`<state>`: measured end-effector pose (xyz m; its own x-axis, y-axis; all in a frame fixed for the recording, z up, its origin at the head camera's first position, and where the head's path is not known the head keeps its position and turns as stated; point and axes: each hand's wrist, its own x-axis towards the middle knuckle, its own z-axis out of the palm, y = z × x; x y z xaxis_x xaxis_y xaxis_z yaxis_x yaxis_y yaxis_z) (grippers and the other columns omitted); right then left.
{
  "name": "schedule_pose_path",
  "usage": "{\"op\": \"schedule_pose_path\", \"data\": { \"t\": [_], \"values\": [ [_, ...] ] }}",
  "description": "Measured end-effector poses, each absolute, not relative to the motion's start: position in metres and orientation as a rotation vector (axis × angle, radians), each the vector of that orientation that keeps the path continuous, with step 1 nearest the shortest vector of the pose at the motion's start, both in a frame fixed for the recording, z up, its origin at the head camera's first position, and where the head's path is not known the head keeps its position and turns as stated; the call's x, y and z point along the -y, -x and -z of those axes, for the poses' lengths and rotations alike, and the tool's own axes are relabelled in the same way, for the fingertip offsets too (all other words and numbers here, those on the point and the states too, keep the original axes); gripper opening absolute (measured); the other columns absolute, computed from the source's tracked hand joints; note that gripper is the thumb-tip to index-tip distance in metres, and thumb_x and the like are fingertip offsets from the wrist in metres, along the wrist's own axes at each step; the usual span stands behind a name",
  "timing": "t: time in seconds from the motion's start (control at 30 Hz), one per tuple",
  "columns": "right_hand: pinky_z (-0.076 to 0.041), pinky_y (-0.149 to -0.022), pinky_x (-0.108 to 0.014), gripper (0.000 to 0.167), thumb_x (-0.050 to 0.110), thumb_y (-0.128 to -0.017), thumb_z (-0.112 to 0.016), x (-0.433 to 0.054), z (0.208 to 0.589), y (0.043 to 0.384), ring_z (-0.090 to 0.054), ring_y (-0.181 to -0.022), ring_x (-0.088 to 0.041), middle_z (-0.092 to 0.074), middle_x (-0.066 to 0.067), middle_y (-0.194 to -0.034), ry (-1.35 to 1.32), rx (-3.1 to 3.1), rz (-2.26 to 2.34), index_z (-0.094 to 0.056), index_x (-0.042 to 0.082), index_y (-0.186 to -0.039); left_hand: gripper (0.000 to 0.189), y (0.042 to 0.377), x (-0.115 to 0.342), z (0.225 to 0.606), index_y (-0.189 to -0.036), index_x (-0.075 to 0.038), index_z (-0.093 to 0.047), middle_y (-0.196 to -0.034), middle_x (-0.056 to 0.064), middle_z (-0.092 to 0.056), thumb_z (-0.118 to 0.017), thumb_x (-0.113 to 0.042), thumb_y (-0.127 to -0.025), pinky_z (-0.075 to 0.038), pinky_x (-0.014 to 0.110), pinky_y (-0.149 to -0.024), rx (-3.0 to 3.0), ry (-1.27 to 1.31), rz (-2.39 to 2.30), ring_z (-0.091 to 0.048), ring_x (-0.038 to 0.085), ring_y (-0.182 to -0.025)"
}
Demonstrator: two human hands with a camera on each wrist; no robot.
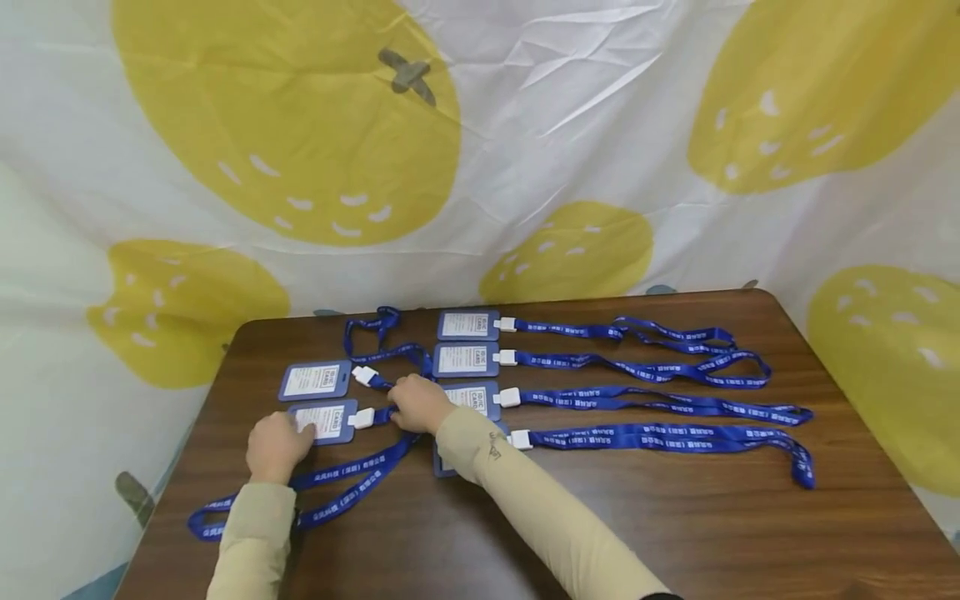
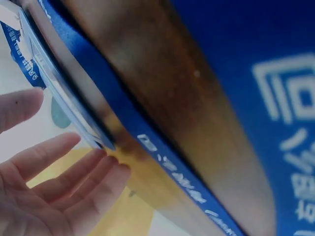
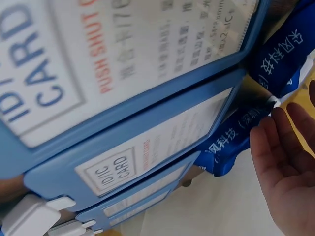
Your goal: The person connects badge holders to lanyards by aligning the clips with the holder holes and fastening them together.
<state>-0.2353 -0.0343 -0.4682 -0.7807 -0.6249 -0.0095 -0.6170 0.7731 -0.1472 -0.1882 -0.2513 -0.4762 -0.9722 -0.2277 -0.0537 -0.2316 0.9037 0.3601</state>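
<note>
In the head view my left hand (image 1: 279, 446) is at the near-left corner of a blue ID card holder (image 1: 330, 422). The left wrist view shows that hand's fingers (image 2: 83, 187) fairly straight, tips at the holder's edge (image 2: 74, 108). My right hand (image 1: 422, 403) pinches the blue lanyard (image 1: 384, 415) just right of this holder's white clip (image 1: 363, 418). In the right wrist view its fingertips meet at the lanyard (image 3: 231, 140). Behind lies another card holder (image 1: 315, 380), a small gap between it and a white clip (image 1: 365, 376).
Several card holders (image 1: 467, 360) form a column right of centre, the nearest partly hidden by my right sleeve. Their lanyards (image 1: 660, 437) stretch rightward across the brown table (image 1: 675, 525). A lanyard loop (image 1: 341, 496) lies by my left forearm. A fruit-print cloth (image 1: 525, 150) hangs behind.
</note>
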Motion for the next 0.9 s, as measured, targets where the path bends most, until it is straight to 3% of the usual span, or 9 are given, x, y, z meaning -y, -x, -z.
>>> {"op": "schedule_pose_path", "data": {
  "t": [0.17,0.33,0.47,0.6,0.73,0.9],
  "values": [
    [-0.047,-0.066,-0.026,0.016,0.030,-0.080,-0.067,0.026,0.467,0.234,-0.056,-0.078,-0.014,-0.057,0.001,-0.081,1.046,-2.970,0.225,-0.066,0.014,-0.077,0.040,0.188,0.250,0.469,-0.103,0.010,-0.060,-0.099,0.033,-0.056,-0.053,-0.023,-0.082,-0.045,0.056,-0.060,-3.123,0.463,-0.645,-0.054,0.049,-0.086],
    [-0.047,-0.061,-0.025,0.018,0.028,-0.080,-0.066,0.015,0.465,0.234,-0.056,-0.073,-0.014,-0.056,0.002,-0.077,1.030,-3.019,0.273,-0.059,0.013,-0.072,0.031,0.190,0.250,0.462,-0.090,0.005,-0.063,-0.091,0.029,-0.059,-0.053,-0.023,-0.082,-0.044,0.054,-0.056,-3.204,0.489,-0.734,-0.056,0.047,-0.079],
    [-0.044,-0.055,-0.025,0.020,0.027,-0.081,-0.066,0.009,0.464,0.236,-0.054,-0.066,-0.012,-0.054,0.003,-0.072,0.967,-3.017,0.350,-0.053,0.013,-0.074,0.025,0.193,0.250,0.459,-0.082,0.003,-0.059,-0.080,0.025,-0.059,-0.055,-0.021,-0.082,-0.042,0.050,-0.051,-3.239,0.477,-0.788,-0.056,0.042,-0.069],
    [-0.043,-0.055,-0.025,0.019,0.026,-0.082,-0.065,0.004,0.462,0.239,-0.053,-0.063,-0.012,-0.057,0.002,-0.071,0.918,-3.002,0.426,-0.054,0.012,-0.079,0.022,0.198,0.250,0.459,-0.089,0.005,-0.057,-0.076,0.020,-0.058,-0.055,-0.016,-0.082,-0.042,0.048,-0.055,-3.279,0.261,-0.797,-0.053,0.035,-0.064],
    [-0.047,-0.058,-0.025,0.018,0.025,-0.083,-0.064,0.004,0.460,0.242,-0.059,-0.066,-0.013,-0.064,-0.001,-0.078,0.888,-3.005,0.439,-0.060,0.010,-0.092,0.026,0.205,0.250,0.459,-0.100,0.007,-0.056,-0.078,0.020,-0.058,-0.056,-0.012,-0.083,-0.043,0.047,-0.059,-3.269,-0.002,-0.799,-0.053,0.031,-0.066],
    [-0.049,-0.061,-0.025,0.020,0.025,-0.085,-0.062,0.009,0.459,0.247,-0.061,-0.072,-0.015,-0.065,-0.002,-0.083,0.822,-3.022,0.442,-0.062,0.009,-0.098,0.030,0.216,0.251,0.460,-0.105,0.009,-0.055,-0.089,0.027,-0.059,-0.056,-0.012,-0.083,-0.044,0.051,-0.067,-3.277,-0.131,-0.803,-0.056,0.038,-0.077]
  ]
}}
